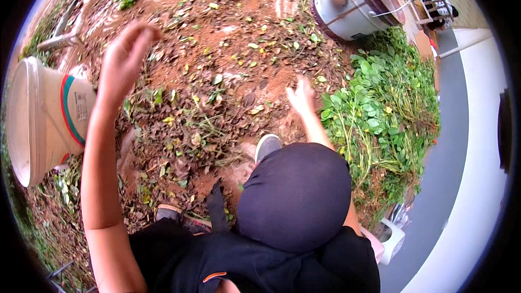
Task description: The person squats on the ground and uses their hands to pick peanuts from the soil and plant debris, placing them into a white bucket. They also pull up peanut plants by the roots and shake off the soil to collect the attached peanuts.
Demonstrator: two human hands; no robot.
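My left hand (129,51) is raised at the upper left over soil and fallen leaves (211,61), blurred, its fingers bent toward the right. No object shows in it, but whether the fingertips meet is unclear. Lower and to the right, my right hand (302,94) is stretched over the reddish ground with its fingers apart and nothing in them. Just right of that hand lies a heap of green leafy plants (374,110) with pale stems. Dry brown leaves (195,130) cover the ground between my arms.
A white plastic bucket (49,118) with red and green bands lies tilted in view at left. At upper right is a stained metal pail (346,4) with a wire handle. A wooden seat (425,12) stands beyond it. A white plastic container (391,240) sits by the wall (474,138).
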